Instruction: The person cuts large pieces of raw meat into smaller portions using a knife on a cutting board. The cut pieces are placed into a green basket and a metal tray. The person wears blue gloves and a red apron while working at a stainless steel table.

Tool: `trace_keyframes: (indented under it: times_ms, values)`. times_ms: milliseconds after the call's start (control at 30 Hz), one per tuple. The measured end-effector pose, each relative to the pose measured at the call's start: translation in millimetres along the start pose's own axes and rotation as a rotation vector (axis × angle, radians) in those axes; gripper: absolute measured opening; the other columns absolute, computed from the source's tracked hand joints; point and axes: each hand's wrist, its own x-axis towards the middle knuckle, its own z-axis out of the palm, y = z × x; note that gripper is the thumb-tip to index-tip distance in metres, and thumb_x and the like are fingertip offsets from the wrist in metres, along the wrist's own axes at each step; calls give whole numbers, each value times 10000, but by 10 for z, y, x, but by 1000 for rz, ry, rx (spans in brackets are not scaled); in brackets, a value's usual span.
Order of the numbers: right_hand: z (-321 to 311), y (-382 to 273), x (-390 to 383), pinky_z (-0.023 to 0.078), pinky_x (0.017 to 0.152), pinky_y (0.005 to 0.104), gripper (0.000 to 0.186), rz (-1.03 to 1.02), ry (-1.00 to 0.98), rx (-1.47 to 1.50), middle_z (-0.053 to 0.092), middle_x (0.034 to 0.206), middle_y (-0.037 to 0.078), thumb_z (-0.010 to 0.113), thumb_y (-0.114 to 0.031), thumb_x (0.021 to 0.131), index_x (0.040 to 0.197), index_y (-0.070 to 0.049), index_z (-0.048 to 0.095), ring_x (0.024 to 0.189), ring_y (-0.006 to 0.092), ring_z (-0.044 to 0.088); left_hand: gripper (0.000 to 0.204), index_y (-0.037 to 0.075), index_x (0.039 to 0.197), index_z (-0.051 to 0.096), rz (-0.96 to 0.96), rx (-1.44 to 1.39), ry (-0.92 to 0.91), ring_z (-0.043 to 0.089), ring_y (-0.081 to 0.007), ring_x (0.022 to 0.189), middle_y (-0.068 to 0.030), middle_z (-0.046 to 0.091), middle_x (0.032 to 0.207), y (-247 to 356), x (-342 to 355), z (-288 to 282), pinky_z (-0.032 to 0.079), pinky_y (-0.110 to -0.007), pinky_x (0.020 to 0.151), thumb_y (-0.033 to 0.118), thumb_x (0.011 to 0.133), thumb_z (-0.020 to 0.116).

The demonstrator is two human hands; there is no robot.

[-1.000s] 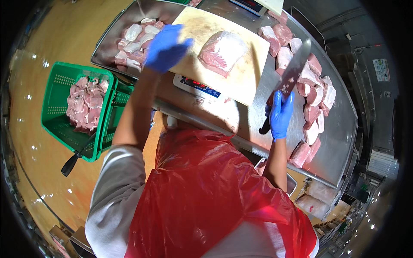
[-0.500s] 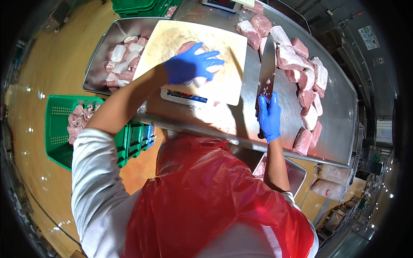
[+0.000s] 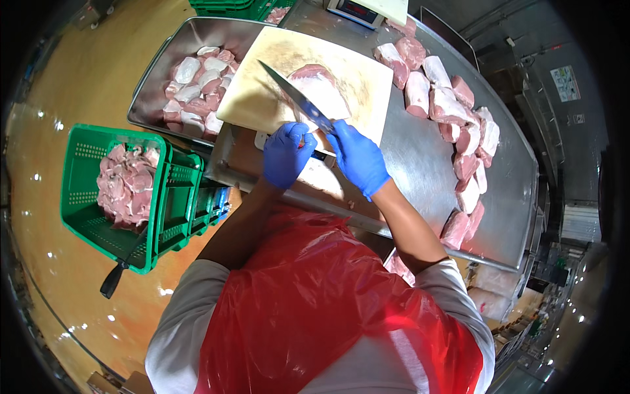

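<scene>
My right hand (image 3: 358, 157), in a blue glove, is closed round the handle of a long knife (image 3: 295, 95). The blade slants up and left over the cutting board (image 3: 252, 98), its tip beyond the meat. A pale pink piece of meat (image 3: 321, 88) lies on the board, partly behind the blade. My left hand (image 3: 287, 155), also gloved in blue, is curled closed at the board's near edge, close to the knife's heel. What its fingers hold, if anything, is hidden. Under the board sits a scale (image 3: 261, 140), mostly covered.
Left of the board stands a steel tub (image 3: 147, 102) of meat pieces. A green crate (image 3: 79, 174) of trimmings stands nearer, a black-handled tool (image 3: 114, 280) at its rim. Several meat blocks (image 3: 453, 105) line the steel table (image 3: 420, 177) at right; another scale (image 3: 357, 12) stands behind.
My right hand has brought the knife from the table at right over the board. My left hand has left the meat, drawn back toward me and curled closed. The view has shifted slightly.
</scene>
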Motion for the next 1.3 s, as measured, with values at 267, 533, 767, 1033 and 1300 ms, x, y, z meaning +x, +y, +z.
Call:
trace_keyframes:
  times_ms: [267,533,767,1033,1300]
  values:
    - [-129,169,-9,539,625,527,237,-112,-228,-258,648,941,242,515,-207,997,1223,-145,487,733,441,669,204,72,938,633,-205,-127,-50,661,-299,798,-108,640,887,45,-46,-98,538,-409,698,71,780,761]
    - [-1354,959,-592,543,602,512,307,-115,-468,-624,678,951,236,551,-146,978,1281,-149,502,738,432,683,158,90,907,699,-535,-216,277,670,-189,785,-62,689,865,-256,-298,-605,537,-321,733,57,773,776]
    - [-831,800,-617,554,693,305,348,420,-8,759,626,949,42,576,-235,1049,1315,-17,522,795,106,597,179,-16,1003,730,-678,702,560,664,-218,767,-129,705,839,-940,-432,-2844,525,-326,730,62,856,664]
    - [267,188,305,580,892,409,335,481,194,1730,643,1101,91,562,-243,1047,1294,-18,537,1001,209,646,225,-37,1138,694,-619,364,477,656,-166,1000,-88,717,1094,-662,-290,-3288,527,-311,896,-32,948,574]
    - [-130,-757,1253,631,792,457,318,49,219,1801,638,1168,172,516,-207,1064,1289,10,461,974,275,689,173,25,1057,731,-508,38,154,618,-114,798,-65,694,971,-572,463,-2063,514,-270,714,42,910,642]
